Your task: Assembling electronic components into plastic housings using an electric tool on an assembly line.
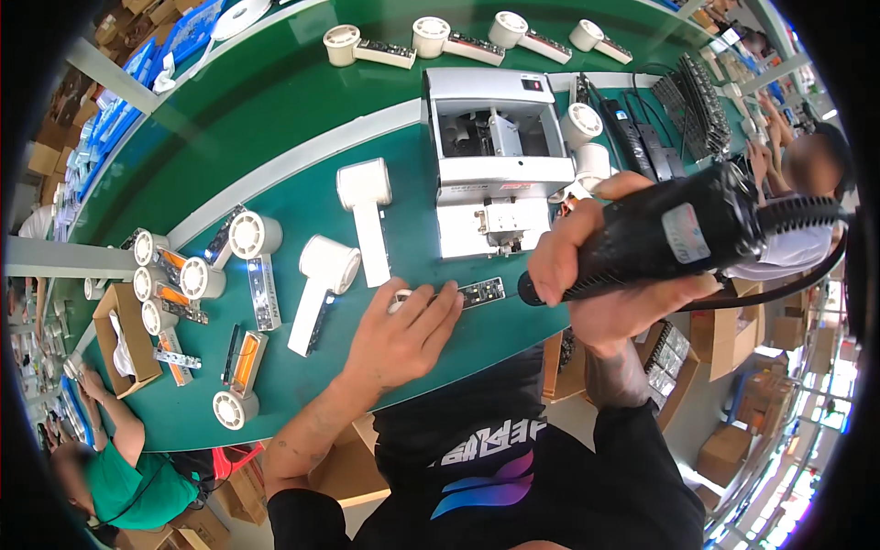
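Note:
My right hand (587, 266) is wrapped round a thick black corded electric screwdriver (655, 238), held tilted with its narrow end pointing left. That end is close to a narrow handheld fan handle with a bared circuit board (483, 292); whether they touch I cannot tell. My left hand (408, 330) presses the piece down on the green table, fingers closed over it, hiding most of it. Left of that hand lie white handheld fans, one (325, 266) with its handle toward me and another (365, 192) just behind it.
A grey-white screw feeder (498, 137) stands behind my hands. Several fans with exposed boards (257, 236) lie at the left, near a cardboard box (128, 339). More fans (431, 38) line the far ledge. The screwdriver's cord (807, 220) runs right. Co-workers sit at both sides.

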`<state>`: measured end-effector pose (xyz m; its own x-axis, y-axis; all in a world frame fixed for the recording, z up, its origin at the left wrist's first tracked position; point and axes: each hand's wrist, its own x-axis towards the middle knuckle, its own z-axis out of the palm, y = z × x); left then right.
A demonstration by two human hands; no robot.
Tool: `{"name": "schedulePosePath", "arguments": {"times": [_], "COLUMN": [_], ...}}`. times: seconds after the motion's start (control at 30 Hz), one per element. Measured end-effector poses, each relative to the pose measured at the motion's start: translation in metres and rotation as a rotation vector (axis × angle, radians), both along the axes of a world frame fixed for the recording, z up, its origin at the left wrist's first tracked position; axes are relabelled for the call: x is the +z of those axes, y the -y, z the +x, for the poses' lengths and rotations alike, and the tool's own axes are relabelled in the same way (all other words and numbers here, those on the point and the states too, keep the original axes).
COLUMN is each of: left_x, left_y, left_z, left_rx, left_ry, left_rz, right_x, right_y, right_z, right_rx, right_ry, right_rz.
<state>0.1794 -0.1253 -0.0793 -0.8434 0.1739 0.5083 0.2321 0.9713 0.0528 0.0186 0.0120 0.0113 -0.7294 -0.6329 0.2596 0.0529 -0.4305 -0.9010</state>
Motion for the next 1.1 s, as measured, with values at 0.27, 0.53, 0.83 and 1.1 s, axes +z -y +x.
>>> {"name": "schedulePosePath", "arguments": {"times": [0.27,0.53,0.83,1.1], "left_x": [0.000,-0.002,-0.005,-0.004], "left_y": [-0.002,-0.002,0.001,0.002], "left_z": [-0.001,-0.001,-0.005,-0.002], "left_rx": [0.026,0.021,-0.015,-0.027], "left_ry": [0.012,-0.009,-0.067,-0.051], "left_rz": [0.038,0.044,0.044,0.015], "right_x": [-0.013,-0.023,-0.034,-0.013], "right_y": [-0.005,-0.005,-0.012,-0.017], "right_z": [0.001,0.004,0.010,0.000], "right_rx": [-0.023,-0.006,-0.006,0.088], "right_ry": [0.029,0.057,-0.064,0.107], "right_rz": [0.057,-0.043,-0.188,-0.335]}}
